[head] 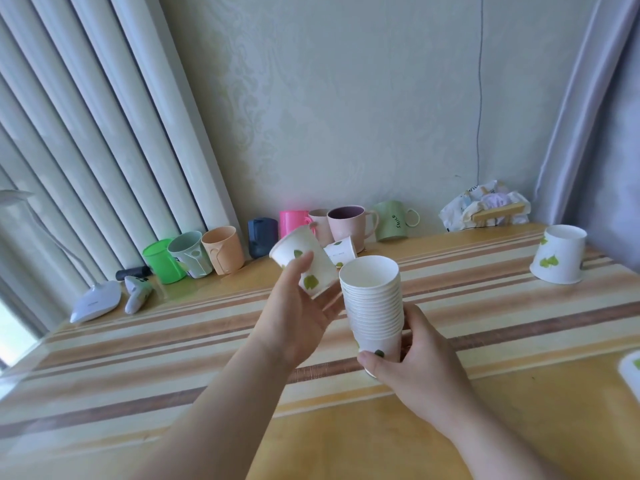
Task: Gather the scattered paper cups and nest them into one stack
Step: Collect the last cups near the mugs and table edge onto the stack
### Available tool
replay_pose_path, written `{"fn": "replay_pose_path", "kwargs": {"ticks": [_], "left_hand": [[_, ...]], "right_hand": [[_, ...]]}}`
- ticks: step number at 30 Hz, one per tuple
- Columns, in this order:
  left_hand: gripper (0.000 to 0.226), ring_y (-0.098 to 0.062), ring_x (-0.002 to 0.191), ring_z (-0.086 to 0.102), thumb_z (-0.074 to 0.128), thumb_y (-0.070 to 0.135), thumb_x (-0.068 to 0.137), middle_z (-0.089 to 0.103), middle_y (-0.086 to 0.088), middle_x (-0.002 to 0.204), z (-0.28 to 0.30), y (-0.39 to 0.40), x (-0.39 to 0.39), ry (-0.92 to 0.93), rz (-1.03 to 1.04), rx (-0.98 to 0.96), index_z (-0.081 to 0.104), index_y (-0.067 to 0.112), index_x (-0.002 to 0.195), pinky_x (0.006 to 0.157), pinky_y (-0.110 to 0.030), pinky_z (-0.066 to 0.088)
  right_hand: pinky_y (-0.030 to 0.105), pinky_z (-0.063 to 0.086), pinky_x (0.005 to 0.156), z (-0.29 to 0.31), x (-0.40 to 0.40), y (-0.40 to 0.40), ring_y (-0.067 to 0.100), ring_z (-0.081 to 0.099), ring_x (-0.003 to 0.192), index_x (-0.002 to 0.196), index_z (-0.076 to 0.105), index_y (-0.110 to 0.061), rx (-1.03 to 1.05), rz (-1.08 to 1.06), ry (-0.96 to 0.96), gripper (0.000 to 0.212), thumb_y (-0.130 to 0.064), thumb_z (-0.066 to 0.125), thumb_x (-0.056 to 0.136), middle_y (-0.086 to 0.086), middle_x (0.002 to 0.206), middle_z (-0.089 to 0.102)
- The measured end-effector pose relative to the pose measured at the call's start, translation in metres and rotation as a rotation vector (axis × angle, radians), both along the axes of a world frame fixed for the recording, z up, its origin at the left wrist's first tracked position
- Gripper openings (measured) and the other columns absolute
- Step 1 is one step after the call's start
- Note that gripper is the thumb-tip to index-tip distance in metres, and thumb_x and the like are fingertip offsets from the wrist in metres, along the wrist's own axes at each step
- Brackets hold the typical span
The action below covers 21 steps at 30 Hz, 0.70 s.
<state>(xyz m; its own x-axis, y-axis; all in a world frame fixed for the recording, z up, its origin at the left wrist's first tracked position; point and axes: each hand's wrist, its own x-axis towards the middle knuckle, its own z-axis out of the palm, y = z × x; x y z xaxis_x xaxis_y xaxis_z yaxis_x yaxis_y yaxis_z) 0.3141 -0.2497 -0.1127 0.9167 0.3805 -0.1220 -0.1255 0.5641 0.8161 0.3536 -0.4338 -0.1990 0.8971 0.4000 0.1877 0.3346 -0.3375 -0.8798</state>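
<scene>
left hand [298, 317] fingers wrapped round a loose cup [304, 265], tilted beside the stack [374, 310] gripped low in the right hand [415, 362]. nesting step now: turn it upright, drop it in.

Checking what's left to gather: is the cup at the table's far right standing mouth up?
No, that cup stands upside down, wide rim on the table and closed base on top.

pale wall [346, 98] — white curtains [86, 133], striped table [485, 306]
</scene>
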Motion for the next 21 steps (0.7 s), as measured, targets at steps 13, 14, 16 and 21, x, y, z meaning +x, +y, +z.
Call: {"fn": "replay_pose_path", "kwargs": {"ticks": [13,14,16,21], "left_hand": [[0.055,-0.021,0.130,0.069,0.078,0.043,0.090,0.076,-0.001,0.137,0.011,-0.025,-0.001,-0.235,0.011,0.622,0.066,0.024,0.140,0.106,-0.037,0.050],[0.052,-0.020,0.130,0.070,0.077,0.041,0.090,0.076,0.000,0.136,0.011,-0.026,-0.002,-0.250,0.018,0.615,0.066,0.025,0.139,0.105,-0.034,0.052],[0.049,-0.018,0.126,0.071,0.074,0.035,0.092,0.077,-0.001,0.135,0.016,-0.028,-0.003,-0.271,0.017,0.609,0.065,0.023,0.139,0.100,-0.028,0.057],[0.049,-0.025,0.124,0.072,0.075,0.018,0.098,0.075,-0.013,0.134,0.007,-0.030,-0.004,-0.208,-0.073,0.713,0.060,0.021,0.144,0.093,-0.023,0.060]], "right_hand": [[0.033,0.062,0.081,0.000,0.000,0.000,-0.002,0.070,0.097,0.124,0.053,-0.050,0.001,0.018,-0.033,0.057,-0.052,0.086,0.078,-0.020,0.108,0.073],[0.033,0.062,0.080,0.000,0.000,0.000,-0.002,0.070,0.097,0.124,0.053,-0.050,0.002,0.019,-0.032,0.057,-0.052,0.086,0.078,-0.020,0.108,0.073],[0.032,0.061,0.080,0.000,0.000,0.000,-0.003,0.070,0.096,0.122,0.053,-0.051,0.003,0.019,-0.030,0.056,-0.052,0.086,0.077,-0.019,0.107,0.074],[0.034,0.062,0.079,0.000,0.000,0.001,-0.002,0.071,0.095,0.121,0.054,-0.051,0.007,0.015,-0.019,0.055,-0.051,0.086,0.077,-0.019,0.107,0.074]]}}
